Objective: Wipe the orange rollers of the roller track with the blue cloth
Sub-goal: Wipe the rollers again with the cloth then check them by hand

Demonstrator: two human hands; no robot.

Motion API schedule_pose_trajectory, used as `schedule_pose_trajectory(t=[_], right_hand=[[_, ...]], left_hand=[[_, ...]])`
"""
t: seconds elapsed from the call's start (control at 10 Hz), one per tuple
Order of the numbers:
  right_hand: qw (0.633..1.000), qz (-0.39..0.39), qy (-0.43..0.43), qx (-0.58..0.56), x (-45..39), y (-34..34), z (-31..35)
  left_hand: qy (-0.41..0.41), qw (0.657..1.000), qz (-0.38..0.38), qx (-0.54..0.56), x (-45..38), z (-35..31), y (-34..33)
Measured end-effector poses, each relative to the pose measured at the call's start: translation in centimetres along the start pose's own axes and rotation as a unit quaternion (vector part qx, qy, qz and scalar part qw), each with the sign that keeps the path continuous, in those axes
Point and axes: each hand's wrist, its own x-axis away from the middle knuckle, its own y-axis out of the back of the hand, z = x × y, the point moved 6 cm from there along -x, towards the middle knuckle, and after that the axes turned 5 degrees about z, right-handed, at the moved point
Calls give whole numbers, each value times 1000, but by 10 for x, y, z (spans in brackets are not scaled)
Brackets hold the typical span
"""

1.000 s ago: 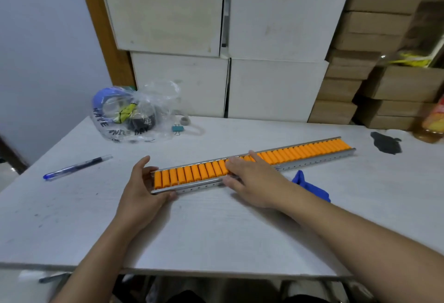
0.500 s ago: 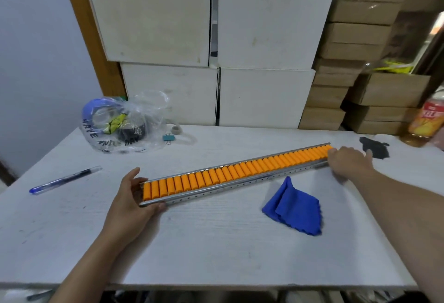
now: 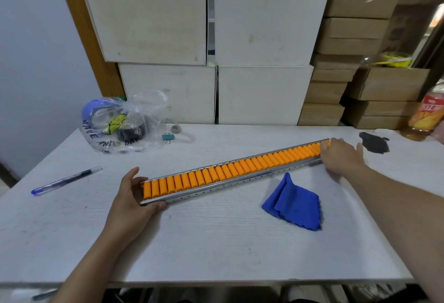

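On the far left of the white tabletop lies a blue pen. Behind it sits a clear plastic bag with some things inside, and a small teal binder clip is just beside the bag.

The left hand is next. Its fingers wrap around the near end of the roller track and hold it. The track is a long silver rail that runs across the middle of the tabletop, slanting away toward the right. It is packed with short orange rollers, side by side in one neat row. They look bright and smooth.

In front of the track, close to it but not touching, the blue cloth lies folded on the tabletop. No hand holds it.

The right hand grips the far end of the track. So both hands seem to be setting the track in place, and the wiping is not yet begun. I think the next move is for the right hand to let go, pick up the cloth and rub it along the rollers while the left hand keeps the track from sliding.

Past the right hand lie a dark scrap and an orange drink bottle.
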Motion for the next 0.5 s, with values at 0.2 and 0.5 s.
schedule_pose_trajectory(t=[0.2, 0.5], right_hand=[[997, -34, 37, -59, 16, -2, 6], [970, 18, 177, -164, 129, -8, 23]], left_hand=[[16, 1000, 1, -3, 0, 2, 1], [21, 998, -15, -53, 17, -7, -2]])
